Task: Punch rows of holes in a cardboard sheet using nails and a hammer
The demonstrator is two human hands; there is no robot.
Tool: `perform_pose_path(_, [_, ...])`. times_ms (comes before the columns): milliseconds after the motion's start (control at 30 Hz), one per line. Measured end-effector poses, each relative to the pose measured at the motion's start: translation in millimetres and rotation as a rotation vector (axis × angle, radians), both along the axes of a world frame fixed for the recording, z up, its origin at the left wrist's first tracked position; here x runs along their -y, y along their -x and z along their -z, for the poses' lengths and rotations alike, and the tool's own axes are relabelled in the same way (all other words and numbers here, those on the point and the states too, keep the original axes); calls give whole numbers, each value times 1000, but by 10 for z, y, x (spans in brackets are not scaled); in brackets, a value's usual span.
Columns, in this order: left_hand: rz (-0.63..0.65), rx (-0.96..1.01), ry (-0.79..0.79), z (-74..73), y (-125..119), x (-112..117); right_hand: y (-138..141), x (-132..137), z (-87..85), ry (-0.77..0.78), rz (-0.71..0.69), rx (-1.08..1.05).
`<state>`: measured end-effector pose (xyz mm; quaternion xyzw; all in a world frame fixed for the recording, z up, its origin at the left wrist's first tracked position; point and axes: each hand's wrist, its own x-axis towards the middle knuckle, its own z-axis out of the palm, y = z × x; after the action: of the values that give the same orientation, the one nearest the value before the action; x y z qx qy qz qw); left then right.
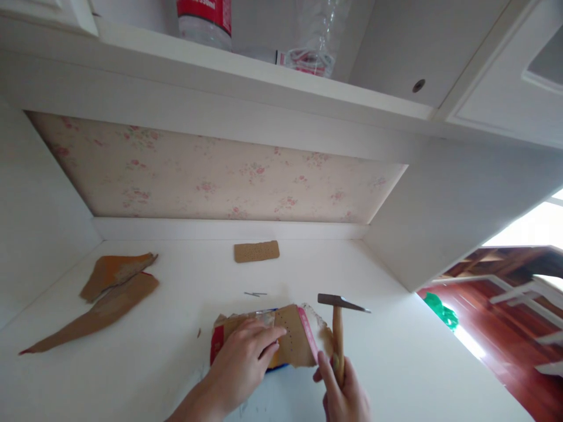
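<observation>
A piece of brown cardboard [290, 349] with rows of small dark holes lies on a stack of wrappers and cardboard on the white surface. My left hand [248, 357] rests over it, thumb and forefinger close together near the holes; whatever they pinch is too small to make out. In my right hand [343, 390] is the wooden handle of a hammer [338, 328]. Its metal head is raised beside the stack's right end. Several thin nails [255, 293] lie just beyond the stack.
Farther back lies a small cardboard strip [257, 251] with holes. Torn cardboard pieces [114, 305] lie at the left. Overhead runs a white shelf [264, 76] holding a red-labelled bottle [204, 20]. White side panels flank the surface; a reddish floor [492, 328] shows at right.
</observation>
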<state>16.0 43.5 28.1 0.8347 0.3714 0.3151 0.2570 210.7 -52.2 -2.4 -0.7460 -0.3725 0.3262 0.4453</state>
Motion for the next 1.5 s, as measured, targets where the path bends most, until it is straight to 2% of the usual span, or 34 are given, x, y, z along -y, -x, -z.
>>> perform_pose_path(233, [48,-10,-7,-78,102,-39,-50,-126,81,56,121,-259])
perform_pose_path(467, [56,16,72,-150,151,-106,-30,17,124,-83,305,-508])
perform_pose_path(600, [95,27,50,-171,162,-110,-21,74,131,-98,325,-507])
perform_pose_path(767, [144,43,-22,-167,161,-23,17,56,221,-95,321,-517])
perform_pose_path(900, [73,75,20,-125,147,61,22,47,250,-82,300,-508])
perform_pose_path(1067, [-8,81,47,31,137,84,-5,28,239,-79,278,-498])
perform_pose_path(1167, [-17,78,7,92,133,80,-12,13,251,-69,261,-510])
perform_pose_path(1367, [-23,89,-161,122,105,88,-14,10,279,-35,248,-482])
perform_pose_path(1500, [-34,97,-189,151,98,86,-64,49,224,-59,303,-459])
